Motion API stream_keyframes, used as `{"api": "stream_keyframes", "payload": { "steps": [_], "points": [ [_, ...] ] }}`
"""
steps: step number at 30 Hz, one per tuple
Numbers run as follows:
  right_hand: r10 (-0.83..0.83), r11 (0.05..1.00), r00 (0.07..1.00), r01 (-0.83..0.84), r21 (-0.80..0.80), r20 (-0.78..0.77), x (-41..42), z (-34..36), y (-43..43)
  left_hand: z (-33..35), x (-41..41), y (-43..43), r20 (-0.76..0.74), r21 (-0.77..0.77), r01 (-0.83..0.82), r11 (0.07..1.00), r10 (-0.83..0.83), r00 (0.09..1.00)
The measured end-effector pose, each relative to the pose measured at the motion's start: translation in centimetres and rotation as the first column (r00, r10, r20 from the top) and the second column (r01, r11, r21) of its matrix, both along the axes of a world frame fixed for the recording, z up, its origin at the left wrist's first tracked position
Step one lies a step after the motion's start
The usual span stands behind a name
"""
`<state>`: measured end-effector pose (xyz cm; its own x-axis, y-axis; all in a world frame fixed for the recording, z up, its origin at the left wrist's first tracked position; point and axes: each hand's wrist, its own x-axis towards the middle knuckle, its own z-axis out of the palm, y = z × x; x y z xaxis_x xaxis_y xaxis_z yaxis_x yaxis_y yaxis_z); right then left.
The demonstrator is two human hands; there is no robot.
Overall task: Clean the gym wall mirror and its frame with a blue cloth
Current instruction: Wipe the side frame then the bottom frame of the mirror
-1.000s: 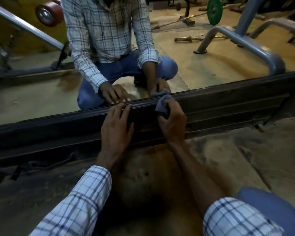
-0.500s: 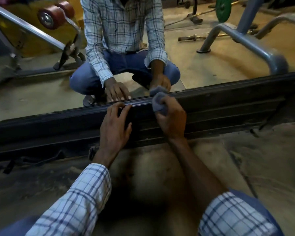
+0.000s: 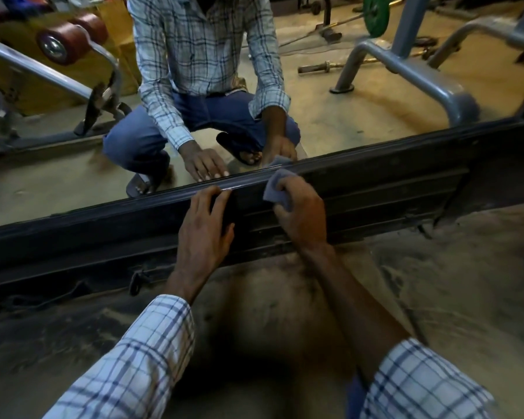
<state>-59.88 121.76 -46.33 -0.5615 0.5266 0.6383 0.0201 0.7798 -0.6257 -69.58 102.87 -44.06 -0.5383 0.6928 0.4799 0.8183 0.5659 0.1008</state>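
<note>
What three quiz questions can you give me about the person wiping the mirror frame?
1. True or false: the right hand grips the blue cloth.
2. Where does the left hand rest its fingertips? A floor, B top edge of the frame, C barbell.
3. Fill in: the weight plate reflected in the mirror is ____.
Key: 1 true; 2 B; 3 green.
</note>
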Motion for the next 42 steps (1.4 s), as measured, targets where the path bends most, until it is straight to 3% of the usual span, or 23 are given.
{"api": "stream_keyframes", "payload": {
  "steps": [2, 5, 6, 10, 11, 16, 21, 26, 28, 31, 36, 40, 42],
  "points": [
    [-0.033, 0.999, 0.999, 0.033, 0.002, -0.031, 0.4, 0.3, 1.1, 0.3, 0.4, 1.0, -0.014, -0.024, 0.014, 1.000, -0.014, 1.000],
    [-0.346, 0.926, 0.916, 0.299, -0.228, -0.204, 2.3, 1.2, 5.2, 0.7, 1.0, 2.9, -0.030, -0.039, 0.041, 0.998, -0.043, 0.999],
    [-0.383, 0.909, 0.900, 0.327, -0.258, -0.208, 2.9, 1.3, 6.3, 0.8, 1.3, 3.8, -0.037, -0.045, 0.052, 0.998, -0.053, 0.998],
    [-0.065, 0.994, 0.996, 0.059, -0.093, -0.060, 3.0, 0.7, 5.3, 0.9, 2.9, 7.3, -0.055, -0.085, 0.085, 0.993, -0.090, 0.994],
    [-0.048, 0.997, 0.997, 0.044, -0.070, -0.067, 3.1, 0.6, 5.6, 1.0, 3.4, 8.1, -0.054, -0.091, 0.088, 0.992, -0.093, 0.994],
    [-0.412, 0.869, 0.891, 0.321, -0.377, -0.191, 5.4, 0.8, 10.4, 1.5, 5.0, 11.2, -0.072, -0.121, 0.100, 0.988, -0.109, 0.991],
    [-0.193, 0.961, 0.972, 0.159, -0.227, -0.137, 4.8, 0.9, 9.7, 1.5, 6.6, 14.6, -0.076, -0.143, 0.107, 0.984, -0.119, 0.990],
    [-0.446, 0.845, 0.858, 0.309, -0.436, -0.256, 8.0, 1.0, 16.1, 1.7, 8.0, 18.1, -0.050, -0.107, 0.141, 0.984, -0.147, 0.988],
    [-0.372, 0.905, 0.907, 0.307, -0.295, -0.195, 8.9, 1.0, 17.6, 1.8, 8.6, 19.4, -0.046, -0.105, 0.150, 0.983, -0.156, 0.987],
    [-0.179, 0.983, 0.983, 0.176, -0.058, -0.043, 9.9, 1.0, 19.0, 2.0, 9.4, 20.9, -0.041, -0.114, 0.161, 0.980, -0.166, 0.985],
    [-0.315, 0.933, 0.940, 0.281, -0.224, -0.131, 10.9, 2.0, 20.6, 2.8, 10.4, 22.9, -0.041, -0.126, 0.186, 0.975, -0.192, 0.980],
    [-0.183, 0.982, 0.983, 0.181, -0.063, -0.030, 11.0, 2.0, 21.4, 2.7, 11.0, 25.0, -0.047, -0.076, 0.204, 0.976, -0.208, 0.977],
    [-0.238, 0.968, 0.970, 0.233, -0.092, -0.048, 11.7, 2.0, 22.6, 2.3, 11.3, 25.7, -0.041, -0.050, 0.215, 0.975, -0.217, 0.975]
  ]
}}
